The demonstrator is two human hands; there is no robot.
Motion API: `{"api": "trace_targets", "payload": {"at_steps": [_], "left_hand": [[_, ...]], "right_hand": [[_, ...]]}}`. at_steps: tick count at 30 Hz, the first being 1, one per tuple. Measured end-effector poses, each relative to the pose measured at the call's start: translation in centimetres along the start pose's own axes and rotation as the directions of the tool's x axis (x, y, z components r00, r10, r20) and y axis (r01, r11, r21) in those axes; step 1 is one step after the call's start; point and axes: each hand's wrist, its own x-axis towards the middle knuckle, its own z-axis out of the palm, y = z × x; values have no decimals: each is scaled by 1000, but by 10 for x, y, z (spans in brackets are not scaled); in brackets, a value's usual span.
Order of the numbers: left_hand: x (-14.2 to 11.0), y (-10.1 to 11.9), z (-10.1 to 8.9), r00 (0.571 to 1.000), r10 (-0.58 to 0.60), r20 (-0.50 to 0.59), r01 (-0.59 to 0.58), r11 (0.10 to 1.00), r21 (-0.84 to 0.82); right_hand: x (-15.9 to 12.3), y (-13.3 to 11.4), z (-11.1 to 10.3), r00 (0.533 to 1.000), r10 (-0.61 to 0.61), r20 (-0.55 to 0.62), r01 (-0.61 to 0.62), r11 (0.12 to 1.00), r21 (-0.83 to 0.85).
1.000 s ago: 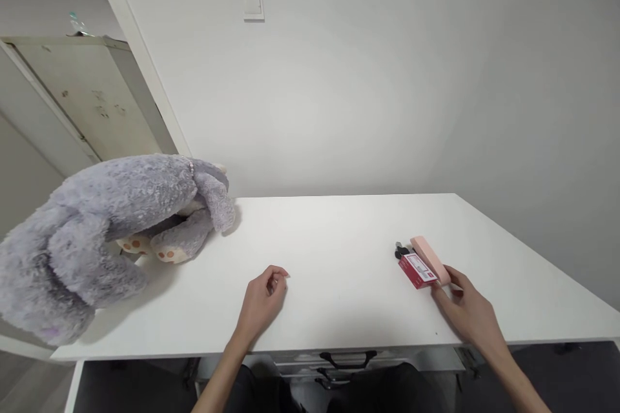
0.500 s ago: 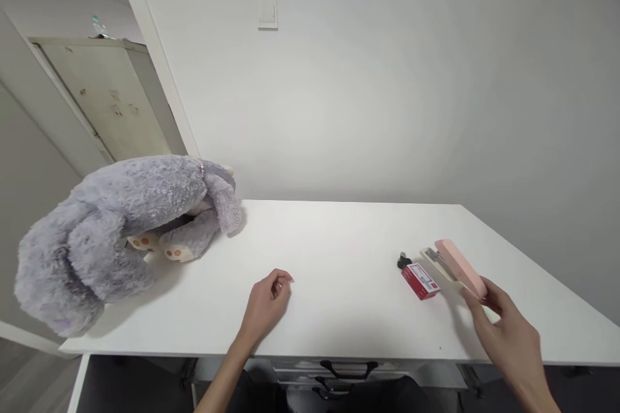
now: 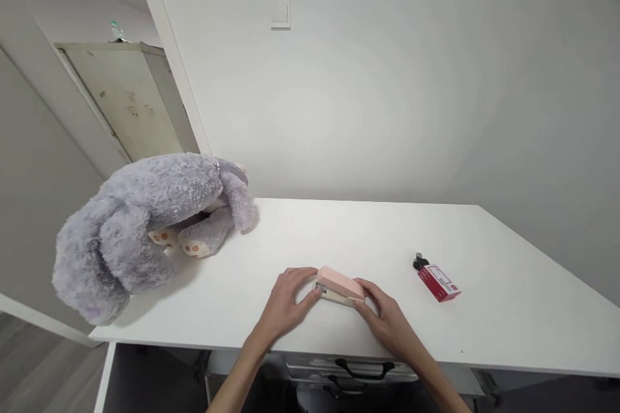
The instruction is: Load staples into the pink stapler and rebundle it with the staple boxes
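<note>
A pink stapler (image 3: 340, 285) sits just above the white table (image 3: 339, 239) near its front edge, held from both ends. My left hand (image 3: 285, 305) grips its left, front end with thumb and fingers. My right hand (image 3: 385, 319) is closed on its right, rear end. A small red staple box (image 3: 438, 282) lies on the table to the right, with a small black object (image 3: 420, 262) beside it.
A large grey plush toy (image 3: 145, 219) lies on the table's left end, partly hanging over the edge. A wall runs behind the table. A drawer handle (image 3: 361, 371) shows below the front edge. An open doorway and a cabinet are at the left.
My right hand picked the stapler up from beside the red box and carried it left to the table's middle. My left hand came over and took hold of its other end.
</note>
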Motion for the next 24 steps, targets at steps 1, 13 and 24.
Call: {"api": "trace_targets", "payload": {"at_steps": [1, 13, 24], "left_hand": [[0, 1, -1, 1000, 8, 25, -8, 1000, -1], [6, 8, 2, 993, 75, 89, -80, 996, 50], [3, 5, 3, 992, 87, 91, -97, 989, 108]], "right_hand": [[1, 0, 1, 999, -18, 31, 18, 1000, 10], [4, 0, 7, 989, -123, 83, 125, 992, -17], [18, -26, 42, 974, -227, 2, 227, 973, -48]]}}
